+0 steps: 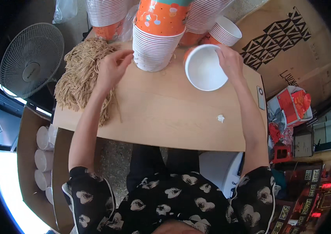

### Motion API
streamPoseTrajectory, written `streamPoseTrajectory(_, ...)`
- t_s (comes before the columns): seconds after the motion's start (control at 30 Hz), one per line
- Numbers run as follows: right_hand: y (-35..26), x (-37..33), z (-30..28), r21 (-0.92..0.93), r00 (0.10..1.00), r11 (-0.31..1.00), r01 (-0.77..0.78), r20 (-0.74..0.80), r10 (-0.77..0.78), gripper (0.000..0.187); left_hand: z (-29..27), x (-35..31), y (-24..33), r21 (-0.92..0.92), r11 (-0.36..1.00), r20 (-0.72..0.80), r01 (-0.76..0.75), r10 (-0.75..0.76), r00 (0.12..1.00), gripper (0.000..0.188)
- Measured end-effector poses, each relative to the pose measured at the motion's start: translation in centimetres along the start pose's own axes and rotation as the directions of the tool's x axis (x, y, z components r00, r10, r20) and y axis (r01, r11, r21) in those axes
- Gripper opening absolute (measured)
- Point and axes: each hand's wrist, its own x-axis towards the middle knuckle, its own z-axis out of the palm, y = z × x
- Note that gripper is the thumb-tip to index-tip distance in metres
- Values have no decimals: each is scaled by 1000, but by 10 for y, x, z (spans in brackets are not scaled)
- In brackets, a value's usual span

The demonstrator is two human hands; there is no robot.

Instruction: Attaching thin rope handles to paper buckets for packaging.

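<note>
In my right hand (231, 62) is a white-lined paper tub (206, 68), gripped by its rim at the right side. Its mouth is tipped toward me, and a bit of orange outside shows at its left edge. My left hand (115, 68) is raised just left of a tall nested stack of orange paper tubs (155, 48). Its fingers are parted, with nothing visible in them. Beneath and beside that wrist lies a heap of tan twisted paper cords (80, 74) on the wooden table (165, 113).
More nested tub stacks stand behind, at back left (106, 15) and back right (208, 15). A small white scrap (220, 118) lies on the table. A large cardboard sheet (290, 46) rises at right. At left are a fan (31, 60) and a carton (35, 191) holding white rolled packs.
</note>
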Motion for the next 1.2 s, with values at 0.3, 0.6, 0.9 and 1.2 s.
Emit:
streamPoseTrajectory(0.3, -9, -16, -13, 177, 995, 981, -80, 72, 68, 17, 108, -19, 80, 48, 980, -68, -195, 198, 978, 24)
streamPoseTrajectory(0.6, -29, -44, -5, 258, 973, 965, 54, -230, 7, 22, 154, 16, 39, 228, 955, -227, -188, 240, 944, 24)
streamPoseTrajectory(0.9, -3, -54, 10, 91, 916, 986, 143, -388, -97, 19, 182, 25, 45, 255, 960, -323, -117, 199, 925, 16)
streamPoseTrajectory(1.2, 3, -66, 13, -45, 929, 995, 93, -356, -103, 14, 198, -1, 47, 369, 914, -442, -166, 330, 834, 14)
